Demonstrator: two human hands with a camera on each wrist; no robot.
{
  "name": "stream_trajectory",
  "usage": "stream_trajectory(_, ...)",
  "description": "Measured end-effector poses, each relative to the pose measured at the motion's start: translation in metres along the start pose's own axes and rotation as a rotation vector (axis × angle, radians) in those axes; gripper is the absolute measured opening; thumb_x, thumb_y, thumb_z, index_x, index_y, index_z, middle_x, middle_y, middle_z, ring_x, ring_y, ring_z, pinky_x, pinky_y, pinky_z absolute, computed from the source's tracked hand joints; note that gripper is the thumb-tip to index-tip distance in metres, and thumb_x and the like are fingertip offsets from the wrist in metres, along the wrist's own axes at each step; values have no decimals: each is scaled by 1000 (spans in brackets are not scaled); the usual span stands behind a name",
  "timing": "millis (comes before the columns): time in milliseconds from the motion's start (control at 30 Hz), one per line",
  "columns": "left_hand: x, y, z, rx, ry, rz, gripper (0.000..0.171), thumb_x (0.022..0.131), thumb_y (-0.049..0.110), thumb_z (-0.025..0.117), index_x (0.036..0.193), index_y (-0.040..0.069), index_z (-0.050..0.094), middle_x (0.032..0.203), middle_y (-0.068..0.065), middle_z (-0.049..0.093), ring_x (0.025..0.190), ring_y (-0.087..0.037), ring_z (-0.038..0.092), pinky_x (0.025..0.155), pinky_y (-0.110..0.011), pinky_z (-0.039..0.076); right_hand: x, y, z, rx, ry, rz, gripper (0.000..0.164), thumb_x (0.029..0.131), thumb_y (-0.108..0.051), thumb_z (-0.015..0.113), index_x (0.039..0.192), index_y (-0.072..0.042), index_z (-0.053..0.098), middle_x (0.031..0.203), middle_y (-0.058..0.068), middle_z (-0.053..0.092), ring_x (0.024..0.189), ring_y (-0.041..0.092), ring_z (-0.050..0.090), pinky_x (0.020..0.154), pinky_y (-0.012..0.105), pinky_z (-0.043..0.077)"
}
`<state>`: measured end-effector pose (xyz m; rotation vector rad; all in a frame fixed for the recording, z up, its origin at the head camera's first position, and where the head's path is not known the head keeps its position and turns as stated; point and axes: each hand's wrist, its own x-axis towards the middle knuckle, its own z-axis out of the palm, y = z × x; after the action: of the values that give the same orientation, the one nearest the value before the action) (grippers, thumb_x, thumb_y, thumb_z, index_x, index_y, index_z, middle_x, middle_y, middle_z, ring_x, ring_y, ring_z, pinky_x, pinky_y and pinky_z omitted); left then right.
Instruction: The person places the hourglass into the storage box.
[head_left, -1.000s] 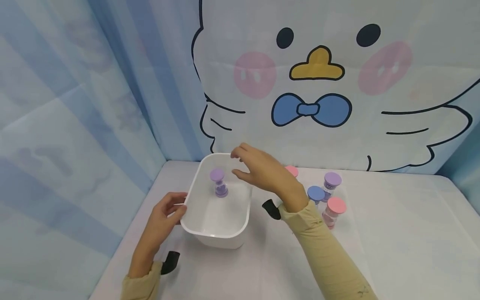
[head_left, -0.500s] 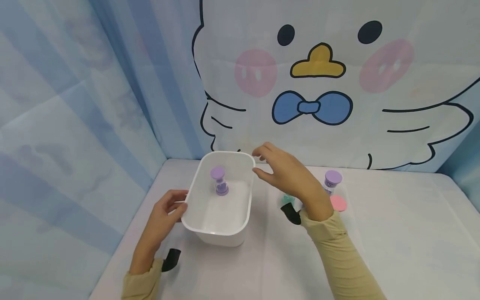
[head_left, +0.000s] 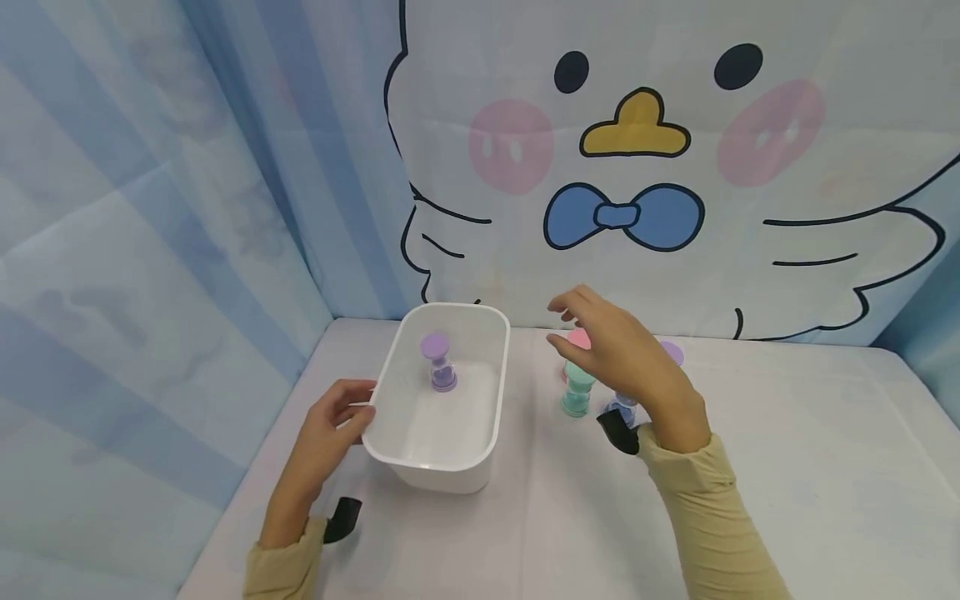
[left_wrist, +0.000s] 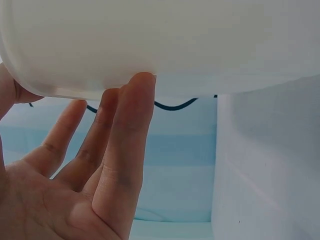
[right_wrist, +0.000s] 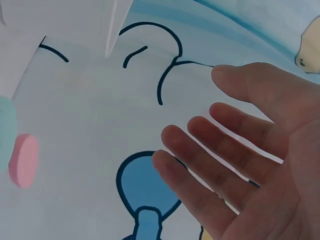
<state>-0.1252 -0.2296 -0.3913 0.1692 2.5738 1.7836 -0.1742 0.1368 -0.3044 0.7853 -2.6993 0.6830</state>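
Observation:
A white plastic bin stands on the table at centre left, with a purple sand timer upright inside. My left hand holds the bin's left side, thumb at the rim and fingertips on the outer wall; the left wrist view shows these fingers against the wall. My right hand hovers to the right of the bin with nothing in it, fingers spread and slightly bent. Below and behind it stand more sand timers: a green one, a pink one, a blue one and a purple-capped one, partly hidden.
A white cloth covers the table. Behind it hangs a curtain printed with a cartoon bird, and a blue-striped curtain closes off the left side. Black wrist mounts stick out from both sleeves.
My right hand has moved from over the bin to the right, above the timers, uncovering the green one and covering others. My left hand and the bin stay in place.

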Motion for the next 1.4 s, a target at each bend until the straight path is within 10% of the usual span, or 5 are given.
stream_trajectory(1033,-1,-7,1,-11,9,-9,37,89,30,60,122,16,51,119,-7,55,102,-23,58,70,-34,53,-64,53,-5,-63,-43,188,39,83,-23,68,117,-11,53,113,2,53,97,24,56,78,44,50)
stream_trajectory(1400,-5,18,2,-18,1,-23,35,91,18,58,124,7,49,121,-13,53,104,-30,56,70,-33,52,-79,65,-9,-61,-95,238,39,84,-27,67,116,-10,52,110,5,54,100,27,57,79,48,49)
